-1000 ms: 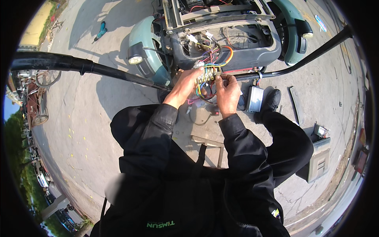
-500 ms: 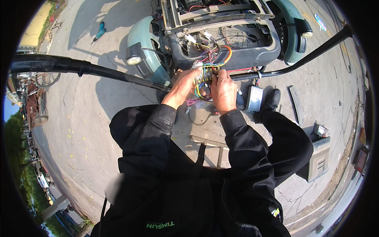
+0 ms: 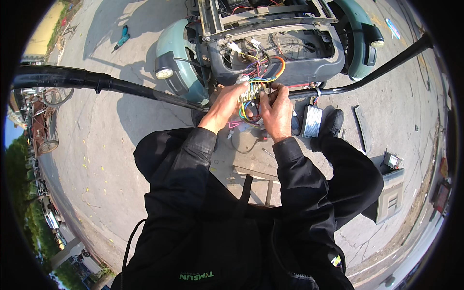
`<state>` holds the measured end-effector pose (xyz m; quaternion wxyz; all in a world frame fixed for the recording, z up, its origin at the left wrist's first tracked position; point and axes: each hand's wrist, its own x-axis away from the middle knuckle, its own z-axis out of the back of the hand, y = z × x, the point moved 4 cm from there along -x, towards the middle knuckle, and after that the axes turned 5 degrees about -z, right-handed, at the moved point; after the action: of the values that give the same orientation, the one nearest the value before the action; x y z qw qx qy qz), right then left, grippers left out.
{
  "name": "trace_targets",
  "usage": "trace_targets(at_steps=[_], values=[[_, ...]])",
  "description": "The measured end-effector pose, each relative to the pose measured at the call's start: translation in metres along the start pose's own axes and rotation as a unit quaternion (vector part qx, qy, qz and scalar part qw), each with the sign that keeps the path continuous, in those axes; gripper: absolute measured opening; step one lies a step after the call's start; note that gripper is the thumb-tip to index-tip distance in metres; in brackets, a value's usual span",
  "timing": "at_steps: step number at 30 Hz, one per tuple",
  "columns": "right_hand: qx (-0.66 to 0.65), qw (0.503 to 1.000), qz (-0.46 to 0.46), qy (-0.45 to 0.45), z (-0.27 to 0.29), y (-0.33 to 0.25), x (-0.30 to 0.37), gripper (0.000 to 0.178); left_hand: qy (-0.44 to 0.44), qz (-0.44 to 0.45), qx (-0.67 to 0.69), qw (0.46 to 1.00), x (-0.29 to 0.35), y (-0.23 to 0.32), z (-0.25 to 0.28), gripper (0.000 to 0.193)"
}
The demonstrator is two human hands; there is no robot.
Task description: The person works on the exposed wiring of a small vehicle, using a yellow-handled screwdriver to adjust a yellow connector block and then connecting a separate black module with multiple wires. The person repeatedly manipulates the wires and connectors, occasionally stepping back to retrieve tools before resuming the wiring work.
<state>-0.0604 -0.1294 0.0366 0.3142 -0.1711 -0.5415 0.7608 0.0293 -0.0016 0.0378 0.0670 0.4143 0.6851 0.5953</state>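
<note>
While the left hand (image 3: 225, 104) clamps the terminal block (image 3: 249, 93) by its left end, on the near side of the dark panel (image 3: 299, 72), the right hand (image 3: 277, 113) bunches at the right end, grip unclear! It looks light and rigid, best held by its ends, wires (image 3: 282, 66) springy; green lettering (image 3: 196, 275) marks the jacket (image 3: 227, 244).

bar (image 3: 63, 78): glossy metal | terminal block (image 3: 251, 93): shiny metal | box (image 3: 312, 121): ridged metal | fender (image 3: 170, 46): smooth, glossy | ground (image 3: 104, 159): rough concrete

- An open-air repair spot is indicated by sunlit paved ground (image 3: 99, 166).
- Trees (image 3: 19, 186) and parked vehicles (image 3: 51, 220) are seen along the left edge.
- A stripped vehicle (image 3: 290, 71) with exposed wires (image 3: 281, 66) is seen, plus a drill (image 3: 123, 37).
</note>
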Motion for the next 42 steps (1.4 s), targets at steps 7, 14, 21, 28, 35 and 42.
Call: trace_targets(at_steps=[7,14,21,28,35,42], values=[[0.042,0.993,0.113,0.017,-0.002,-0.011,0.000,0.011,-0.004,0.000,0.006,1.000,0.000,-0.001,0.001,0.040],[0.077,0.992,0.099,0.010,-0.002,-0.006,0.000,0.016,-0.005,-0.003,0.004,1.000,0.000,-0.001,0.001,0.040],[0.009,1.000,-0.006,-0.012,0.000,0.001,-0.002,0.013,-0.006,-0.005,0.003,1.000,0.000,0.000,0.000,0.042],[0.025,0.993,0.110,0.020,-0.003,-0.007,0.000,0.017,0.012,0.006,-0.001,1.000,0.003,0.002,-0.003,0.040],[0.087,0.993,0.078,0.011,-0.005,-0.004,-0.001,0.013,0.029,-0.025,-0.107,0.993,0.000,0.008,-0.005,0.039],[-0.004,1.000,-0.016,-0.013,-0.003,0.007,-0.002,0.015,0.034,-0.025,-0.069,0.997,-0.003,0.003,-0.006,0.039]])
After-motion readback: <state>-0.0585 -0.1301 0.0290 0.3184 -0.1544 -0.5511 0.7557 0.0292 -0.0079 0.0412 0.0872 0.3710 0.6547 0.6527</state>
